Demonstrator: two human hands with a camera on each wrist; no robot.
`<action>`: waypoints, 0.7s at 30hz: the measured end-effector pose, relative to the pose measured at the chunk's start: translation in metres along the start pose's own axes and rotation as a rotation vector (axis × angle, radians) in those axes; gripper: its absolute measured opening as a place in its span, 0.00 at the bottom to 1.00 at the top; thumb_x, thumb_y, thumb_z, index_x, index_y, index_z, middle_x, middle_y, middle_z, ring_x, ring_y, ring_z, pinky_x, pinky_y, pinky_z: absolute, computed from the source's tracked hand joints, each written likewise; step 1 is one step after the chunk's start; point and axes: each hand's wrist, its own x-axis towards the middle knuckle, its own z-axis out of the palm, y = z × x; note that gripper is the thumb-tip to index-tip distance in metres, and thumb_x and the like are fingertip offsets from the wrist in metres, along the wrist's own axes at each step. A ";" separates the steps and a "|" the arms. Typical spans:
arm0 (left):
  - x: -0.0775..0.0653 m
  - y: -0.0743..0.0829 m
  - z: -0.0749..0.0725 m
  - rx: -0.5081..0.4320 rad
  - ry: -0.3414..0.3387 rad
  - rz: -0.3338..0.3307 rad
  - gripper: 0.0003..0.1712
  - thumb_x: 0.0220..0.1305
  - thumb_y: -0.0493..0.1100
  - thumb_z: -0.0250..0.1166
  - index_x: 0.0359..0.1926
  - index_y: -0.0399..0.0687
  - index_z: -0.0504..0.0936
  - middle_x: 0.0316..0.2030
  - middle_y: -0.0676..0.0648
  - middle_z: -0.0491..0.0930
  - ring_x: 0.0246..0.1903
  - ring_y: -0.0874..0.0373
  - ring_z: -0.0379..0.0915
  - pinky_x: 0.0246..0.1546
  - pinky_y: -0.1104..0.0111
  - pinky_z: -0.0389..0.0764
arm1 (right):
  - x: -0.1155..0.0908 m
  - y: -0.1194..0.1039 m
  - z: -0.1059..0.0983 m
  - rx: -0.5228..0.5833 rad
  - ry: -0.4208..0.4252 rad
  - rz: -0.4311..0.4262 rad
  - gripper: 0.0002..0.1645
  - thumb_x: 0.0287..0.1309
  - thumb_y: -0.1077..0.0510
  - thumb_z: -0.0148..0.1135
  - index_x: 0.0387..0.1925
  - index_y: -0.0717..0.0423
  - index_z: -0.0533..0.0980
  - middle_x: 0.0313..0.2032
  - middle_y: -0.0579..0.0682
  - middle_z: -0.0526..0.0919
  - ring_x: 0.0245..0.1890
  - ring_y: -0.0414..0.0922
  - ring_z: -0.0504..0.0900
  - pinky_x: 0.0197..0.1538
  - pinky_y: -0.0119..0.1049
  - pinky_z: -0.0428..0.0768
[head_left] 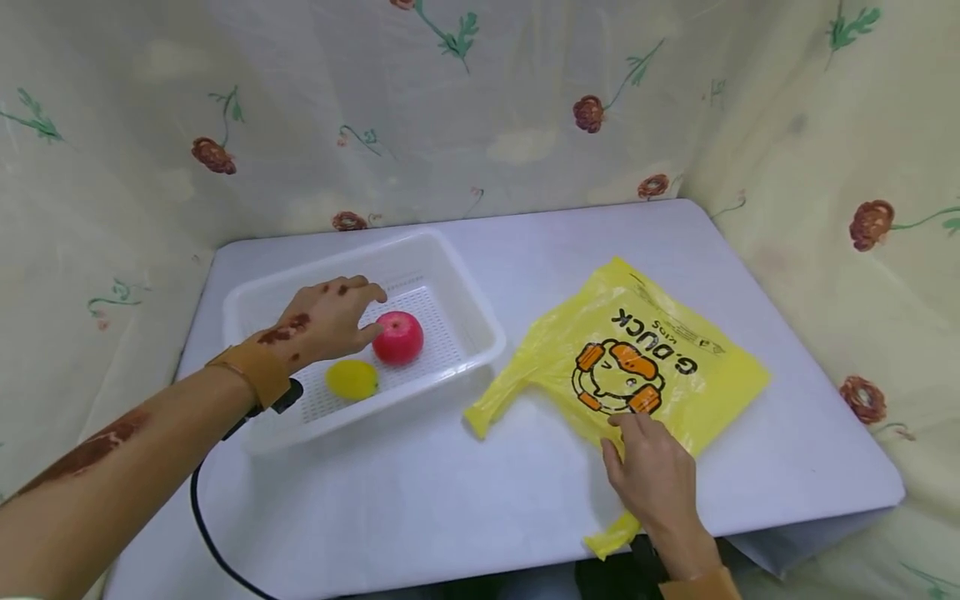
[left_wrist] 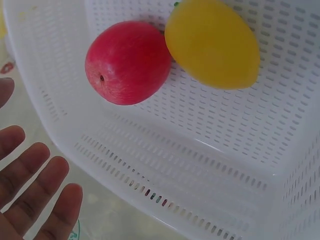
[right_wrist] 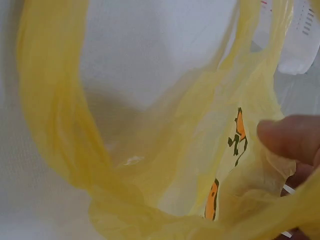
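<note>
My left hand (head_left: 330,318), fingers spread and slightly bent, hovers over the white plastic basket (head_left: 480,325) and holds nothing. Just by its thumb in the head view is a red apple (head_left: 399,338). An oval yellow fruit (head_left: 351,380) lies beside the apple on the perforated basket floor; the left wrist view shows the apple (left_wrist: 127,62) and the yellow fruit (left_wrist: 212,45) side by side. On the right, my right hand (head_left: 656,475) grips the near edge of a yellow plastic bag (head_left: 555,342) printed with a duck. In the right wrist view, the thumb (right_wrist: 290,137) lies against the thin film.
The bag lies flat on a white tabletop (head_left: 420,492), one handle (head_left: 487,408) toward the basket and another (head_left: 615,533) at the front edge. A black cable (head_left: 206,525) runs from the left wrist. Flower-patterned curtains (head_left: 495,108) enclose the table.
</note>
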 end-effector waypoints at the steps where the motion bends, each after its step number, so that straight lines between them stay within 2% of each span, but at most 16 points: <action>1: 0.002 0.001 0.000 0.006 -0.010 0.005 0.30 0.59 0.54 0.66 0.61 0.51 0.73 0.59 0.43 0.71 0.54 0.45 0.71 0.46 0.51 0.79 | 0.000 0.000 0.001 -0.005 -0.009 0.009 0.13 0.42 0.62 0.73 0.33 0.60 0.79 0.27 0.54 0.81 0.22 0.48 0.77 0.21 0.42 0.75; 5: 0.012 0.007 0.003 0.014 -0.040 0.020 0.30 0.59 0.54 0.65 0.60 0.51 0.73 0.58 0.43 0.72 0.53 0.46 0.72 0.47 0.51 0.79 | -0.002 0.001 0.001 -0.004 -0.025 0.039 0.09 0.43 0.66 0.71 0.30 0.59 0.80 0.27 0.53 0.81 0.22 0.47 0.77 0.22 0.42 0.76; 13: 0.027 0.017 0.014 0.020 -0.093 0.018 0.31 0.59 0.54 0.66 0.61 0.50 0.73 0.58 0.43 0.72 0.54 0.46 0.70 0.50 0.51 0.77 | -0.001 -0.003 -0.006 0.046 0.007 0.029 0.08 0.42 0.66 0.71 0.28 0.59 0.80 0.23 0.50 0.79 0.17 0.40 0.73 0.18 0.34 0.70; 21: 0.038 0.009 0.020 0.050 -0.138 0.007 0.33 0.56 0.52 0.68 0.62 0.51 0.72 0.57 0.43 0.72 0.55 0.47 0.68 0.46 0.52 0.79 | 0.013 -0.008 -0.014 0.111 0.083 0.025 0.05 0.45 0.67 0.67 0.26 0.60 0.78 0.21 0.50 0.77 0.14 0.37 0.68 0.15 0.30 0.66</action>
